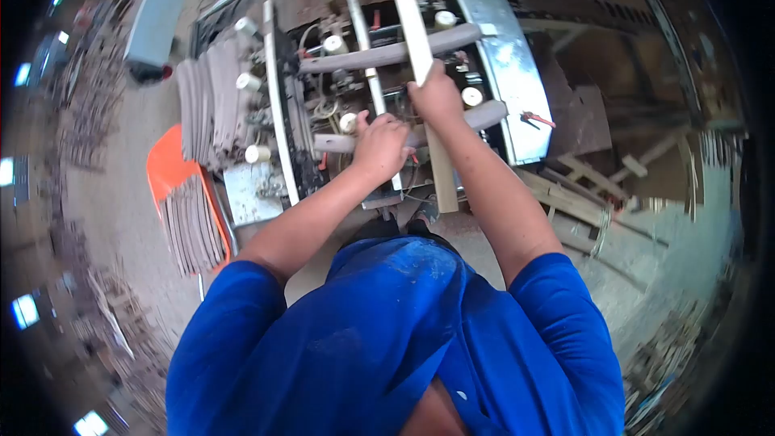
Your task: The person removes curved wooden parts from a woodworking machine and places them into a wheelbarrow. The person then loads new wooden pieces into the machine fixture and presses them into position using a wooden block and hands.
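My right hand (440, 98) is closed around a pale wooden strip (416, 36), which runs lengthwise across two curved wooden pieces. The farther curved wooden piece (363, 59) passes under the strip's upper part. My left hand (382, 145) lies over the nearer curved wooden piece (333, 143), fingers bent round it; the hand and the strip hide its middle. Both pieces rest on a machine with metal rails (365, 36) and round, pale clamp heads (335, 44). The strip's near end hangs out over the machine's front edge.
Curved wooden pieces (214, 105) are stacked left of the machine, and more lie on an orange chair (173, 160). A shiny metal plate (513, 64) with a red-handled lever (539, 119) bounds the right side. Wooden frames (585, 202) stand on the floor at right.
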Action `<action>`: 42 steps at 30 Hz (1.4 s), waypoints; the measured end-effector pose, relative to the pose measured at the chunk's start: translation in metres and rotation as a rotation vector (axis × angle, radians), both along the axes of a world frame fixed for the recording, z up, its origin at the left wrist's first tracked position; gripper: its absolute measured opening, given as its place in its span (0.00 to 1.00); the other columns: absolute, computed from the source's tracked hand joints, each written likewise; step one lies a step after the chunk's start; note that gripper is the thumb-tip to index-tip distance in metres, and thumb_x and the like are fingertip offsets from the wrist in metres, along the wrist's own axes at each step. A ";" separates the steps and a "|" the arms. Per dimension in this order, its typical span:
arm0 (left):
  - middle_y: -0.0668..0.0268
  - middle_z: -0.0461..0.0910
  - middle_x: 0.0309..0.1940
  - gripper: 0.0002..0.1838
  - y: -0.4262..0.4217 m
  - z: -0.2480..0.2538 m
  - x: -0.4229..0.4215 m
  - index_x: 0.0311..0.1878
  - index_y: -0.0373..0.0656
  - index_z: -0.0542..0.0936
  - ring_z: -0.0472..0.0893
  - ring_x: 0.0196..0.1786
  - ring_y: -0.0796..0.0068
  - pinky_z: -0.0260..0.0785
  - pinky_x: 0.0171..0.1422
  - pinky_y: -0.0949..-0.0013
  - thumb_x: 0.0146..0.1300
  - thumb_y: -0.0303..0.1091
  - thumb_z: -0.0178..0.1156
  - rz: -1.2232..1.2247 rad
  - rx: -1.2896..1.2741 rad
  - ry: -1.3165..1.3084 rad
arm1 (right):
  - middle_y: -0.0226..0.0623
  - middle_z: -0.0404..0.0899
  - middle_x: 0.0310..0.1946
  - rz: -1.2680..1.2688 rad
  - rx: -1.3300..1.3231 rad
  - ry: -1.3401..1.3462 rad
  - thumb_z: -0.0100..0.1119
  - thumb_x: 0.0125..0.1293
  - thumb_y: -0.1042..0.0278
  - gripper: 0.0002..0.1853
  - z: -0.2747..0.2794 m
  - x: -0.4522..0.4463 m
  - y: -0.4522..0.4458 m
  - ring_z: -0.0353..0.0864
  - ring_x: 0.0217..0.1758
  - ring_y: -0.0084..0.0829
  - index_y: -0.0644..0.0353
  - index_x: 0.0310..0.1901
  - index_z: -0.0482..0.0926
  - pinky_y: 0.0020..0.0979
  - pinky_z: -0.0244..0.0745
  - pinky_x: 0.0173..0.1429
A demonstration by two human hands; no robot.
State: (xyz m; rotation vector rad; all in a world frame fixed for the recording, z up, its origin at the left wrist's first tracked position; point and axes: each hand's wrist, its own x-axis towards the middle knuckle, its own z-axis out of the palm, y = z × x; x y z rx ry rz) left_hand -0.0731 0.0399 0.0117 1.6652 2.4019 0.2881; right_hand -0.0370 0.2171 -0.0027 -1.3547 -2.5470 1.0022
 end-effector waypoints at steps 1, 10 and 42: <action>0.68 0.87 0.51 0.24 0.000 -0.003 0.001 0.56 0.46 0.85 0.78 0.66 0.68 0.51 0.76 0.33 0.58 0.43 0.74 0.024 0.009 -0.015 | 0.64 0.85 0.49 0.000 0.019 -0.001 0.69 0.65 0.54 0.33 0.001 0.000 -0.001 0.87 0.54 0.62 0.66 0.61 0.65 0.56 0.82 0.59; 0.68 0.84 0.61 0.25 -0.013 -0.019 0.012 0.62 0.47 0.82 0.72 0.75 0.62 0.46 0.80 0.25 0.62 0.41 0.72 0.154 0.059 -0.034 | 0.69 0.84 0.48 0.028 0.147 0.021 0.68 0.66 0.53 0.31 -0.009 -0.004 -0.005 0.85 0.55 0.66 0.67 0.61 0.68 0.57 0.80 0.60; 0.49 0.76 0.72 0.32 -0.404 -0.212 -0.161 0.69 0.35 0.79 0.70 0.77 0.58 0.55 0.82 0.58 0.83 0.54 0.46 1.425 0.448 -1.053 | 0.57 0.86 0.39 -0.019 0.556 -0.027 0.64 0.68 0.56 0.24 0.003 -0.011 -0.038 0.87 0.45 0.60 0.62 0.59 0.73 0.56 0.83 0.50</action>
